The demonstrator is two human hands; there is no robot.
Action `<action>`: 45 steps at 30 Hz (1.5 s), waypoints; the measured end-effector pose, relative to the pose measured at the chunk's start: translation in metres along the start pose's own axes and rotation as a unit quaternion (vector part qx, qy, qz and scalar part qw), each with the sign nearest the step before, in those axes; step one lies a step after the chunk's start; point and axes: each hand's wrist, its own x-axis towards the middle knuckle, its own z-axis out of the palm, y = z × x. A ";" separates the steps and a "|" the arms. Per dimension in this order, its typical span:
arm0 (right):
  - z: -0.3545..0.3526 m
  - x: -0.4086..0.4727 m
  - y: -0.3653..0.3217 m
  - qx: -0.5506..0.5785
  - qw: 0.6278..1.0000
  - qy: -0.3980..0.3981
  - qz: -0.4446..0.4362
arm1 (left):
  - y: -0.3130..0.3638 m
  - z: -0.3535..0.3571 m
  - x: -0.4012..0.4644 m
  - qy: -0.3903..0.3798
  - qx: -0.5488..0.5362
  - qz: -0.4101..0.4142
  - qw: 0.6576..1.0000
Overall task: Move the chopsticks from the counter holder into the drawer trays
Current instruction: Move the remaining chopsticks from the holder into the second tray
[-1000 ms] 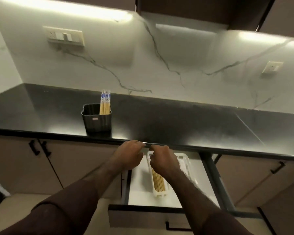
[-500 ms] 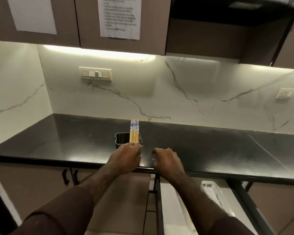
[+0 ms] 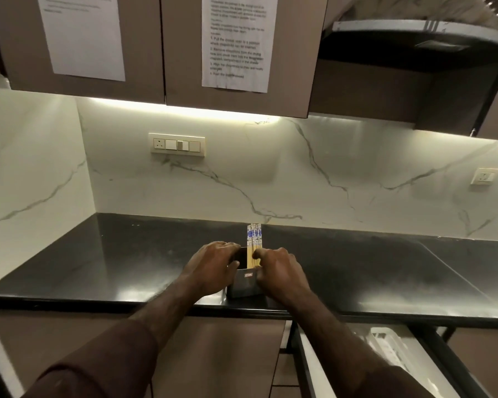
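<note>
Left hand point(image 3: 213, 264) wraps the dark holder point(image 3: 246, 285) on the counter point(image 3: 385, 271), steadying it, while right hand point(image 3: 279, 268) pinches the upright chopsticks point(image 3: 253, 248) inside it; the drawer tray point(image 3: 391, 349) waits open, below right of the holder

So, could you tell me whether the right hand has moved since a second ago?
Yes: the right hand went from the open drawer up to the holder on the counter.
</note>
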 end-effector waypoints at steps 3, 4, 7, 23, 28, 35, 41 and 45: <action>0.010 0.013 -0.008 0.007 1.000 0.005 -0.001 | -0.017 0.000 0.001 -0.005 0.011 -0.010 1.000; 0.013 0.017 -0.010 0.006 1.000 0.005 0.002 | -0.021 0.001 0.002 -0.006 0.011 -0.013 1.000; 0.027 0.032 -0.012 0.004 1.000 0.008 0.013 | -0.037 0.006 0.010 -0.012 0.018 -0.020 1.000; 0.079 0.140 0.063 0.019 0.998 -0.003 0.064 | -0.103 0.080 0.116 -0.054 0.020 -0.030 0.998; 0.100 0.168 0.088 0.014 0.996 -0.024 0.079 | -0.121 0.106 0.142 -0.066 0.011 -0.048 0.997; 0.126 0.187 0.102 0.006 0.993 -0.036 0.110 | -0.142 0.135 0.165 -0.082 -0.010 -0.065 0.994; 0.143 0.200 0.102 -0.013 0.987 -0.047 0.152 | -0.168 0.152 0.178 -0.090 -0.034 -0.060 0.994; 0.153 0.209 0.098 -0.023 0.982 -0.057 0.180 | -0.186 0.157 0.190 -0.093 -0.058 -0.046 0.993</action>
